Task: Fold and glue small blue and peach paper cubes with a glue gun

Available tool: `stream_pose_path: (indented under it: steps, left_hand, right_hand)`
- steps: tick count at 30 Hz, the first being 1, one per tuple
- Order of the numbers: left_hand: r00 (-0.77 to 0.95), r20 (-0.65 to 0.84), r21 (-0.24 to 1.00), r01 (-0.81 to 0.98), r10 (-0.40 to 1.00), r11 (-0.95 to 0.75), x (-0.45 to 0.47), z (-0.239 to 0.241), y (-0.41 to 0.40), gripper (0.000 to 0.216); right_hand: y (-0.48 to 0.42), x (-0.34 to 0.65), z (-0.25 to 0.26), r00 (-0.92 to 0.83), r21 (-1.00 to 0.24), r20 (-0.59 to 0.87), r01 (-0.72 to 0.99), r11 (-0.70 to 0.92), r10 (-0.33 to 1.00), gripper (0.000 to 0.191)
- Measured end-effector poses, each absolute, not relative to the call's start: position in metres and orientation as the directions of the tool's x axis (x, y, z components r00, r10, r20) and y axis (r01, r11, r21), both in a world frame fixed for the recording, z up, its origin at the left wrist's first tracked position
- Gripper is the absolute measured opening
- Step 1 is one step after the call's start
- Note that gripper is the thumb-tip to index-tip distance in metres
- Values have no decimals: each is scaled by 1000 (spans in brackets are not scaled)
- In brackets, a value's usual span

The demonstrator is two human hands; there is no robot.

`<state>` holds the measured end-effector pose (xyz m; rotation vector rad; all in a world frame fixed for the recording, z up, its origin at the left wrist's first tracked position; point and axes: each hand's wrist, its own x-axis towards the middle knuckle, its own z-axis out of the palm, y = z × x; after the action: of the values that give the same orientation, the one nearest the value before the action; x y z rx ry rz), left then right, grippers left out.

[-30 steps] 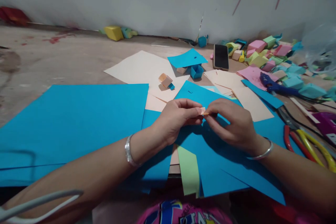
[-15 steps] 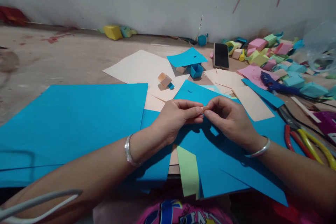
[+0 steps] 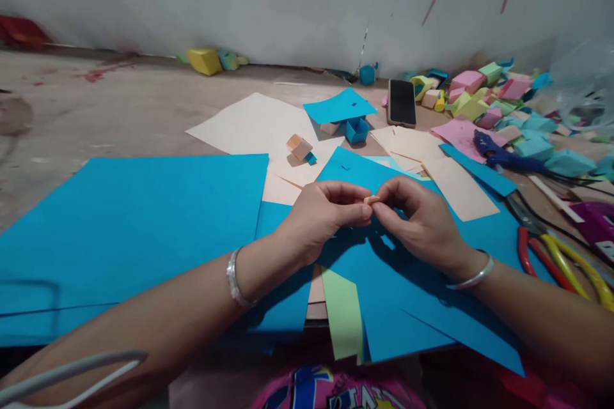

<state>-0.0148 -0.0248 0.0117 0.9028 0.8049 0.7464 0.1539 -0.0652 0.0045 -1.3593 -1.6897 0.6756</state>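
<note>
A small strip of peach paper is pinched between the fingertips of both hands. My left hand is closed on its left end, and my right hand grips the right end with thumb and forefinger. Fingers cover most of the strip. Both hands hover over a blue paper sheet. Beyond them, a small peach paper box lies tilted beside a bit of blue paper. Farther back stands a small open blue paper box, close to a curved blue paper piece.
At left lies a large blue sheet. On the right are red-and-yellow-handled pliers, a blue glue gun with its cord, and a heap of coloured paper boxes. A phone lies at the back.
The peach strip has turned slightly and shows more between my fingertips. My left fingers have shifted a little on it. The view has moved slightly.
</note>
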Motion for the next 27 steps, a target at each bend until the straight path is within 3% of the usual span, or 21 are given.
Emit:
stream_pose_path:
  steps: [6, 20, 27]
  left_hand:
    - [484, -231, 903, -216, 844, 371, -14, 16, -27, 15]
    - [491, -298, 912, -108, 819, 396, -13, 15, -24, 9]
    - [485, -332, 904, -82, 809, 420, -14, 19, -26, 6]
  right_hand:
    - [-69, 151, 5, -48, -845, 294, 455, 283, 955, 9]
    - [-65, 153, 0, -95, -923, 182, 327, 203, 979, 12]
    - [-69, 153, -1, -156, -912, 242, 300, 279, 958, 7]
